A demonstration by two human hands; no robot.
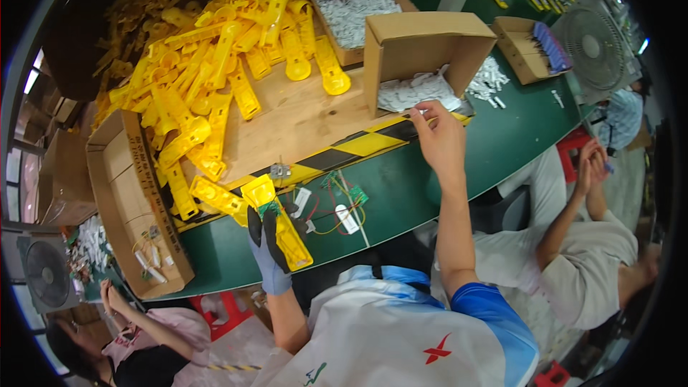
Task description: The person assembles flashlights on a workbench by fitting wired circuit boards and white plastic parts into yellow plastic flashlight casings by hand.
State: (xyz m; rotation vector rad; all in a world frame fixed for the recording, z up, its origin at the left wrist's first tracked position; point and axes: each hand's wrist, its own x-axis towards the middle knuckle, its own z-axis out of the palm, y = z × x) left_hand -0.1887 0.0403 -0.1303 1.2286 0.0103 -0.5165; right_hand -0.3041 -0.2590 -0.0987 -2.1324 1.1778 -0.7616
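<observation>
My left hand [269,254], in a grey glove with black fingers, grips a long yellow plastic housing [292,241] at the table's near edge. A small green circuit board [270,208] shows at its upper part, beside my fingertips. My bare right hand [442,137] is raised at the mouth of a cardboard box [459,26] lying on its side. White slips or small parts [412,93] lie inside the box. Thumb and index finger are pinched together; whatever is between them is too small to make out. Another yellow housing [215,196] rests left of the held one.
Yellow housings [215,64] are heaped on a wooden board [301,111] edged with black-yellow tape. Wired boards [358,195] and a white part [347,219] lie before me. A long cardboard tray [129,193] stands left. Co-workers sit either side; a fan [591,44] is far right.
</observation>
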